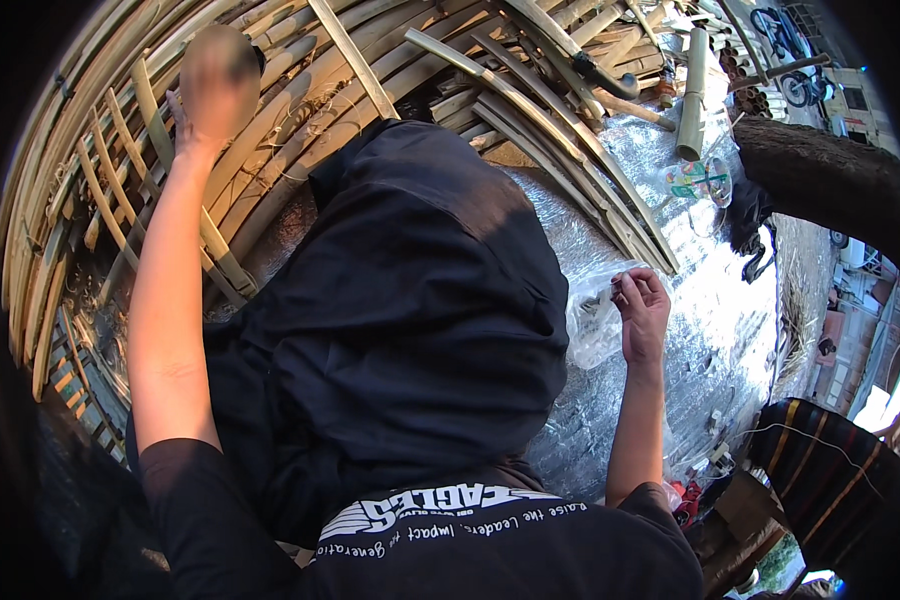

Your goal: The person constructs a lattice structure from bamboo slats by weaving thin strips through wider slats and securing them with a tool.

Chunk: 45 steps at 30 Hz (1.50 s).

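Bamboo frame [120, 200]: your left hand [215, 90] is raised against it (blurred, so its grip cannot be told). Your right hand [642, 310] pinches a small dark piece at a clear bag [595, 320] on foil sheeting [710, 300].

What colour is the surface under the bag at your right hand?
Shiny crinkled silver, like foil sheeting, beneath the clear plastic bag by the right hand; head view.

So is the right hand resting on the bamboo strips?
No: the right hand is at a clear plastic bag over silver foil sheeting, apart from the bamboo strips.
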{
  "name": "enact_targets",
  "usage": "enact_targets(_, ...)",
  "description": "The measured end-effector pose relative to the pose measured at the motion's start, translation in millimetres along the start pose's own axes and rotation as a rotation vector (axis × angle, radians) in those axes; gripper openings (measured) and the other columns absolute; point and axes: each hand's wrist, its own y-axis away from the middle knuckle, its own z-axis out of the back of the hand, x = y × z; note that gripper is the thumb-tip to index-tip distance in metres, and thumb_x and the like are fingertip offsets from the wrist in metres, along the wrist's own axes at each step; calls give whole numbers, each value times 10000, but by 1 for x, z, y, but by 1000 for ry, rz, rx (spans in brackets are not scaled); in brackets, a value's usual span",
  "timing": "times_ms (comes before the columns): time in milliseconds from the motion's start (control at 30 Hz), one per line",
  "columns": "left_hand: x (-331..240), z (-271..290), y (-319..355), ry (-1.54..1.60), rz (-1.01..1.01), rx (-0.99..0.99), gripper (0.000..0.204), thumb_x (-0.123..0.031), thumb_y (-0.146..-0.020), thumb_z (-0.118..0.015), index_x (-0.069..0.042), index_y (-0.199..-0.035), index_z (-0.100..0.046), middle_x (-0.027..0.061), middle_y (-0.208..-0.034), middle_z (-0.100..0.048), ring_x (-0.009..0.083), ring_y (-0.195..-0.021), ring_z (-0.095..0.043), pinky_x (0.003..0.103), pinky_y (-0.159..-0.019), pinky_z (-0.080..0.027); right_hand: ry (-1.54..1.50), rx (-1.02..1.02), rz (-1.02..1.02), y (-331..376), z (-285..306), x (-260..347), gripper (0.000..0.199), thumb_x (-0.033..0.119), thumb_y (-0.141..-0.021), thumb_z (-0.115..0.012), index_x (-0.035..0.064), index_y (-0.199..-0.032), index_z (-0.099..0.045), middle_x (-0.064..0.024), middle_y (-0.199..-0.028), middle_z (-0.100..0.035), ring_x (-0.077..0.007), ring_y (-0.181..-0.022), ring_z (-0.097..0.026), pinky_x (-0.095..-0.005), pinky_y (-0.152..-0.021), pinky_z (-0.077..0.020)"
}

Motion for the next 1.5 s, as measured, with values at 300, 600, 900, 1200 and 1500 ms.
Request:
enact_targets(300,-15,37,-12,-121,-100,52,352,-357,-930,-657,-106,-1169,-599,46,-1315,-464,220,-1292,-453,645,-1139,-221,-50,64,43,6,-16,12,138,17,-924,-662,35,-1048,-605,-72,-966,-678,-110,-811,-635,-251,-738,-525)
enact_targets(600,-41,118,-22,726,421,-309,359,-344,-970,-650,14,-983,-623,127,-811,-677,246,-612,-644,340,-561,-501,-192,276,188,-28,-98,62,182,35,-931,-664,0,-1109,-646,-72,-942,-672,-121,-797,-629,-248,-747,-524)
enact_targets(900,-78,267,-10,1532,758,6,293,-272,-971,-669,-10,-1098,-640,75,-864,-677,137,-721,-668,266,-689,-542,-71,1066,214,-13,-286,128,107,56,-883,-737,2,-961,-688,-62,-979,-701,-121,-977,-641,-255,-895,-492)
enact_targets(1200,-75,325,5,1523,723,189,237,-114,-910,-724,9,-1089,-629,119,-929,-735,143,-870,-702,279,-787,-557,-42,1539,69,29,-344,126,85,58,-894,-733,5,-944,-690,-2,-930,-658,-67,-915,-600,-237,-830,-494)
enact_targets(1500,-72,296,46,1386,817,367,306,-185,-907,-740,30,-1107,-651,49,-962,-696,52,-796,-609,226,-721,-499,-187,1529,-129,40,-353,70,80,55,-900,-721,2,-953,-695,0,-893,-656,-63,-845,-582,-237,-792,-485)
